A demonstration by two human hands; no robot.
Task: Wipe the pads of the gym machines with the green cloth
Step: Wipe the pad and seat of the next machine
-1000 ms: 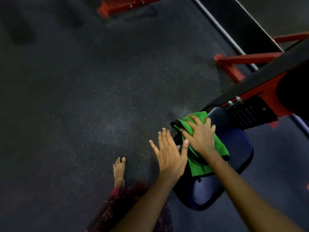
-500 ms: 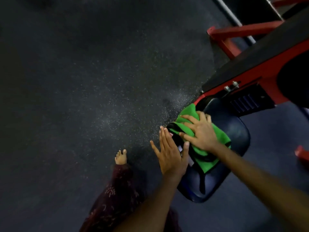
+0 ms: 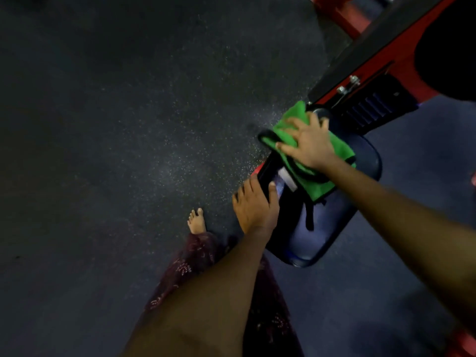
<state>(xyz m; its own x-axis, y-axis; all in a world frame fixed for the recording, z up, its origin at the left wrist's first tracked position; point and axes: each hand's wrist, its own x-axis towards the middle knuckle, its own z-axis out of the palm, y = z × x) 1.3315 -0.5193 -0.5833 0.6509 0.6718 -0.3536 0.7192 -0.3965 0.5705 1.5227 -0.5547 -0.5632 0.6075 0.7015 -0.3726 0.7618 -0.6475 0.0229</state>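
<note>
On seat pad (image 3: 319, 235): right hand (image 3: 309, 143) flat, pressing green cloth (image 3: 316, 184); left hand (image 3: 255, 204) grips edge.

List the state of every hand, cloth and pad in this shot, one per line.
Right hand: flat, fingers spread, pressing the green cloth.
Green cloth: crumpled, lying on the pad.
Left hand: gripping the pad's near edge.
Seat pad: dark blue, partly covered by cloth.
Bare foot: on the floor.

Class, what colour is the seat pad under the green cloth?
The seat pad is dark blue, seen in the head view, with the green cloth lying on it.
</note>
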